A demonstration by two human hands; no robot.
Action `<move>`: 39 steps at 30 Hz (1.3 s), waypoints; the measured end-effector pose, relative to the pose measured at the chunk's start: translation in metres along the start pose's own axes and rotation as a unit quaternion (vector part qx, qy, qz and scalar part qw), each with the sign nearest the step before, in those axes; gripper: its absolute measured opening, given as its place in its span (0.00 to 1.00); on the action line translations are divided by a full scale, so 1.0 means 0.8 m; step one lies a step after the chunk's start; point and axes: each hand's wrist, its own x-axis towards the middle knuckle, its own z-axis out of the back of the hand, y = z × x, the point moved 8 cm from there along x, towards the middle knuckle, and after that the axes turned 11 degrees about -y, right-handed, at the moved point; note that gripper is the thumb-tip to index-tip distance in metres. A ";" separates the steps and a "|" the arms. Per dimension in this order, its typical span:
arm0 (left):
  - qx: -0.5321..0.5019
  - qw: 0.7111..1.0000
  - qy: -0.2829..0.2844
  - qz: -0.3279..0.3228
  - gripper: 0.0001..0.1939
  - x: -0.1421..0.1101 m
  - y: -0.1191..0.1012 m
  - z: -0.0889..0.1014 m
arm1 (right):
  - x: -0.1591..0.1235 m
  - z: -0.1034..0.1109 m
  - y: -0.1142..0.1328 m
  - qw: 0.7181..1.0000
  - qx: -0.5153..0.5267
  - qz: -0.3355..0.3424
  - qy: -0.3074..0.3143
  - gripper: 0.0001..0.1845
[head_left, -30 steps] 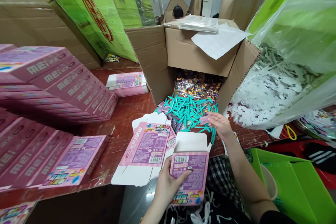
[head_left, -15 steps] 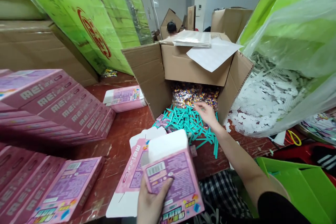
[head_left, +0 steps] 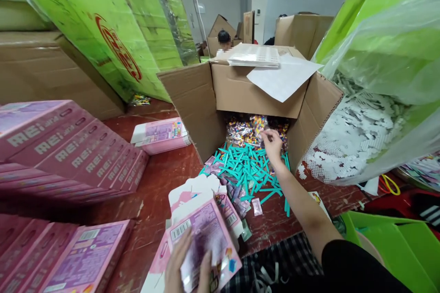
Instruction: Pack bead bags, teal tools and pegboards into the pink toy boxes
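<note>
My left hand (head_left: 184,263) is closed on a pink and purple printed box (head_left: 216,233) with an unfolded white end flap, tilted above the table at lower centre. Its fingers are slightly blurred against the printed face. My right hand (head_left: 274,144) reaches into the mouth of a brown carton, thumb and fingertips pinching a clear bag of colourful beads (head_left: 258,123). More such bags lie behind it. Under that wrist spreads a heap of teal sticks (head_left: 245,162). Small purple sachets (head_left: 237,194) lie between the sticks and the box. Beneath the held box are other flattened pink boxes (head_left: 160,256).
Stacked pink boxes (head_left: 79,146) stand at left, with one box (head_left: 160,135) lying beyond them. The open carton's side flaps (head_left: 187,100) flank my right hand. Paper scraps (head_left: 347,132) fill a plastic-lined green container at right. A person (head_left: 224,39) is behind the carton.
My right hand has gone from reaching over the sticks to pinching a bead bag. My left hand has lowered the pink box and shifted it left, baring the sachets.
</note>
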 end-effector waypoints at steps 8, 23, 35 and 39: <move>-0.054 0.942 0.313 -0.113 0.29 -0.048 -0.092 -0.133 | -0.260 0.163 0.105 0.854 -0.043 0.123 0.504 0.16; -0.285 0.774 0.453 0.338 0.21 -0.163 -0.050 -0.196 | -0.060 0.401 -0.148 0.896 -0.417 -0.119 0.095 0.25; -0.279 0.766 0.433 0.384 0.25 -0.162 -0.035 -0.207 | -0.048 0.402 -0.091 0.876 -0.469 -0.026 0.110 0.12; -0.290 0.766 0.421 0.391 0.26 -0.164 -0.030 -0.208 | 0.018 0.374 -0.077 0.882 -0.448 -0.033 0.139 0.21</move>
